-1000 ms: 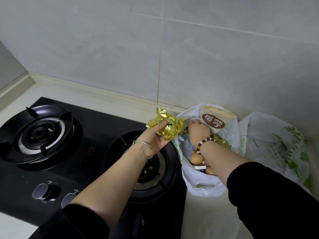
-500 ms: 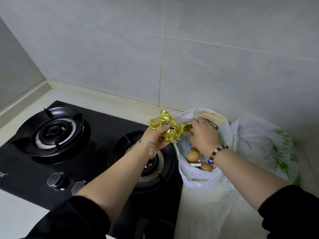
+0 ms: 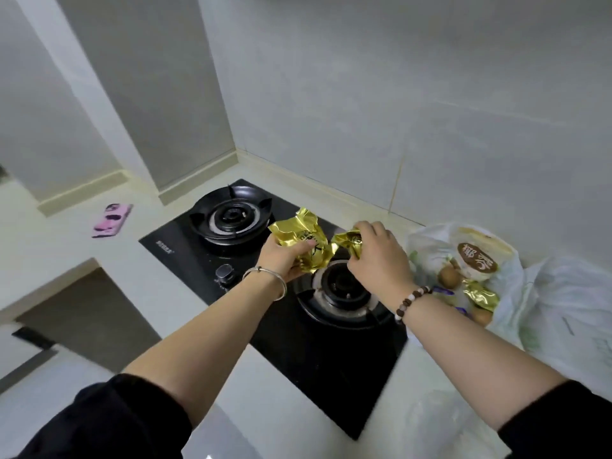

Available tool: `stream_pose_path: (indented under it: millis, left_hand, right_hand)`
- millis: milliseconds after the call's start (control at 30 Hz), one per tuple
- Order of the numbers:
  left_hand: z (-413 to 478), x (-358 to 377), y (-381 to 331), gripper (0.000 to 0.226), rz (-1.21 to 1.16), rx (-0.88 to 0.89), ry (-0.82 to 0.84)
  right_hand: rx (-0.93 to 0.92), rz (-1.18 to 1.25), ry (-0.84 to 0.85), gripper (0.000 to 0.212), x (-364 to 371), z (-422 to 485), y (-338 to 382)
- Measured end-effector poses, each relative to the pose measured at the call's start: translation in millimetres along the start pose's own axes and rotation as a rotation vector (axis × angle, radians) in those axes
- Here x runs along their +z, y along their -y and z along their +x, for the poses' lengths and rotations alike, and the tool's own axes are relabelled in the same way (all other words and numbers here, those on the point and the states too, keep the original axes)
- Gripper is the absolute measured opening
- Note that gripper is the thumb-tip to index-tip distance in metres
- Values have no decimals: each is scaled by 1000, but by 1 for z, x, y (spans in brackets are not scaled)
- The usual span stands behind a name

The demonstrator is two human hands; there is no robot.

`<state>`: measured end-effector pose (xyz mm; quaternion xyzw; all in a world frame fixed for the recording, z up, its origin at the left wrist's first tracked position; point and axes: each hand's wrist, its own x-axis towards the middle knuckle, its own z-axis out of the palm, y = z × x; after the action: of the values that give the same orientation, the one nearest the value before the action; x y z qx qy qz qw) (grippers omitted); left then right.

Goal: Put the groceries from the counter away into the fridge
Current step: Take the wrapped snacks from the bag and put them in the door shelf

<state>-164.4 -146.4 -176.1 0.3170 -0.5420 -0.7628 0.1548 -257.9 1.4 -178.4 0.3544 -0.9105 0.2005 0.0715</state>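
Note:
My left hand (image 3: 281, 256) grips a crinkled gold foil packet (image 3: 299, 235) above the black gas hob. My right hand (image 3: 377, 260) pinches a second gold foil packet (image 3: 347, 241) right beside the first one. To the right, an open white plastic bag (image 3: 510, 303) lies on the counter. Inside it I see brown eggs (image 3: 448, 276), another gold packet (image 3: 482, 294) and a cream package with a brown label (image 3: 477, 260). The fridge is out of view.
The black two-burner gas hob (image 3: 278, 279) sits under my hands, knobs on its left side. A pink phone (image 3: 112, 220) lies on the pale counter (image 3: 82, 256) at the left. A second white bag with green print (image 3: 576, 306) sits at the far right against the tiled wall.
My right hand came out of the white bag holding a second gold packet and moved left beside the first. The view swung left, showing more counter and the phone.

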Motion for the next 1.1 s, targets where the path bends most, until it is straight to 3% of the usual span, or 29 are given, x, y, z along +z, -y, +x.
stream_pose_path:
  millis: [100,367,633,867,1100]
  left_hand:
    - [-38,-58,-10,47,-5,46,-153]
    - [-182,-209,-39,52,-18,197,-514]
    - [-413,-330,-45,50,-107,380,-891]
    - [-607,-387,-21,52,-107,455,-1227]
    - [-734,-406,-3,47,-125,590,-1481]
  right_hand:
    - [-114,112,23,46,13,-7,61]
    - [-494,319,87,45,19,-65,243]
    - [-875,546,159,43,-7,-217,434]
    - [-1140,794,213,45,-43,-361,548]
    - [-1332,981,264,47,-71,-467,626]
